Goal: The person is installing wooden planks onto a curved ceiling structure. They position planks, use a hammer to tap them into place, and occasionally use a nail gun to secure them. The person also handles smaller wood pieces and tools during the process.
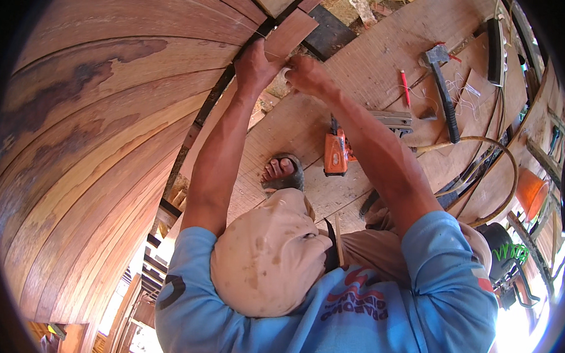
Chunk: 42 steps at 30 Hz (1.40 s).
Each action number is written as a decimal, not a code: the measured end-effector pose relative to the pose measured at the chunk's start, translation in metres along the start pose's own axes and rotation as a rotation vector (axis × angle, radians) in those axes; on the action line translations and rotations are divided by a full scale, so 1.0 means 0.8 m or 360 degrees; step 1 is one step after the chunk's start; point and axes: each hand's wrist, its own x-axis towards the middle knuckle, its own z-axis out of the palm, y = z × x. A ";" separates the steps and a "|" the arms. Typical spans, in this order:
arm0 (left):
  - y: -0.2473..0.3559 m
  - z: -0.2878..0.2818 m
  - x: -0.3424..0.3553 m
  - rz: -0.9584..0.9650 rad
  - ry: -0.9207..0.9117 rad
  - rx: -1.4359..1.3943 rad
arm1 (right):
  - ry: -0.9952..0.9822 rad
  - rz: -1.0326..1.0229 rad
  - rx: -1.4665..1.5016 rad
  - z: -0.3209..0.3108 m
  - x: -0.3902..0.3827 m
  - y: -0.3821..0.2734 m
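Observation:
A short reddish-brown wooden board (pixel 292 32) stands out beside the edge of the plank wall at the top middle. My left hand (pixel 255 66) is closed around its near end, the fingers partly hidden. Just to the right, my right hand (pixel 309 76) has its fingers curled in a pinch close to the board. What it holds is too small to make out. A thin pale string (pixel 229 16) runs across the upper planks toward my left hand.
Curved plank wall (pixel 110 114) fills the left. Right of my hands, on floorboards, lie a hammer (pixel 444 89), a red pencil (pixel 405 87) and an orange tool (pixel 335 155). A brown hose (pixel 512 178) loops near an orange bucket (pixel 531 192). Below the hands is my sandaled foot (pixel 281 171).

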 end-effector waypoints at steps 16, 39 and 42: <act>-0.010 -0.001 0.004 0.0043 0.0039 -0.0323 | 0.0025 0.0092 0.0182 -0.001 -0.005 -0.009; -0.008 0.005 -0.002 -0.0043 0.0171 -0.0265 | 0.0021 0.0106 0.0201 0.001 -0.002 -0.004; -0.012 0.002 -0.005 -0.0040 0.0176 -0.0261 | -0.0031 0.0057 0.0170 -0.003 -0.010 -0.019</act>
